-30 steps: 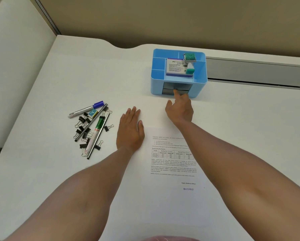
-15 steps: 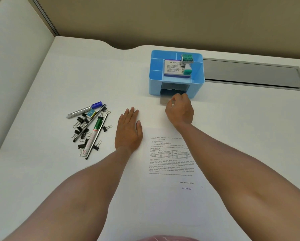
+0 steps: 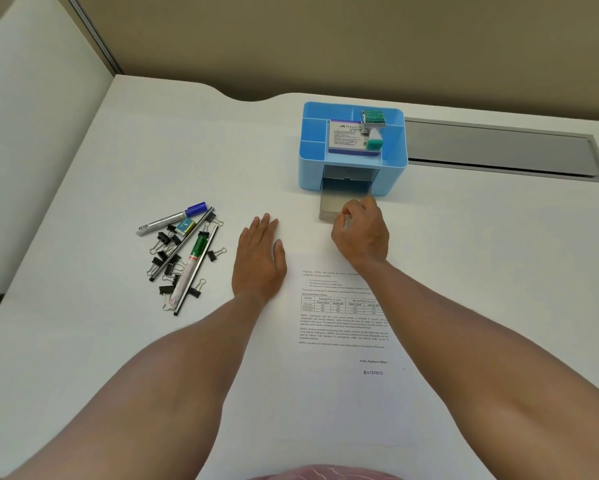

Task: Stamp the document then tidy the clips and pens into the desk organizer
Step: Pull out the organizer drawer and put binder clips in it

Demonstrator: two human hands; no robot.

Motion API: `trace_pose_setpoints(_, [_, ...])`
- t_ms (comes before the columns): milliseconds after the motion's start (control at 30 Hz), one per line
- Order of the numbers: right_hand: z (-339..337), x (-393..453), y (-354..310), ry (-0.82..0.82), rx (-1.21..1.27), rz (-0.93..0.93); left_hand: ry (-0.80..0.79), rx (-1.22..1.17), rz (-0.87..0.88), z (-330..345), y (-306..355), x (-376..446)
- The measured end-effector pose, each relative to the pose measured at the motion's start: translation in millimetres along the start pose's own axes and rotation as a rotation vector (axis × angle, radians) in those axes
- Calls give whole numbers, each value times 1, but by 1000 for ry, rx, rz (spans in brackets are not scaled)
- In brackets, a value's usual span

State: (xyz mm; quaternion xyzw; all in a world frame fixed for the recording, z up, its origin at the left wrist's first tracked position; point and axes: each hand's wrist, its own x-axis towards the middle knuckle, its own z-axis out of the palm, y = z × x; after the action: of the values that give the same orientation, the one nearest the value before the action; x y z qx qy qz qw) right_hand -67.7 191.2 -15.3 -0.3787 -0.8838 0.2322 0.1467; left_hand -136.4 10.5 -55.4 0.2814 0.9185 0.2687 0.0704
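Stamping looks finished, judging by the blue "ENTERED" mark near the foot of the white printed document (image 3: 343, 327), which lies flat on the white desk (image 3: 83, 341) just in front of the blue plastic desk organizer (image 3: 351, 150); the step in hand is the tidying, and it begins with the organizer's translucent grey drawer (image 3: 332, 206), which stands partly out of the organizer's front opening. The right hand (image 3: 360, 233) is curled at the drawer's front edge, fingers and thumb pinching it as far as can be told, since the hand hides the contact itself. The left hand (image 3: 258, 258) lies flat and spread on the desk, to the front-left of the organizer, its thumb edge touching the document's top corner and holding nothing. Well to the left of the organizer sits the untidied heap: black binder clips (image 3: 166, 251) scattered under and around a blue-capped silver marker (image 3: 173, 218), a green-banded white pen (image 3: 189, 268) and two thin black pens (image 3: 183, 247). On top of the organizer rest a white-and-purple ink pad box (image 3: 346, 136) and a green-handled stamp (image 3: 374, 128). Next, I judge, the drawer needs drawing out far enough to take the clips, then the left hand must gather them in small pinches, since they will scatter easily, while the pens go upright in the upper compartments
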Motion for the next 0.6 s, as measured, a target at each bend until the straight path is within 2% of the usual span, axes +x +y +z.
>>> trace_pose_setpoints(200, [-2,-3,1,14,9,-5,-6,-21,10,2,-2,1])
trace_pose_setpoints(300, [-4,-5,-5,44,44,-25,21,-110,-23,0,0,1])
trace_pose_setpoints(467, [1,-10,-32,75,86,-140,164,-196,-6,-15,5,5])
trace_pose_setpoints(600, [12,-15,-59,-60,158,-230,308,-162,20,-42,-3,15])
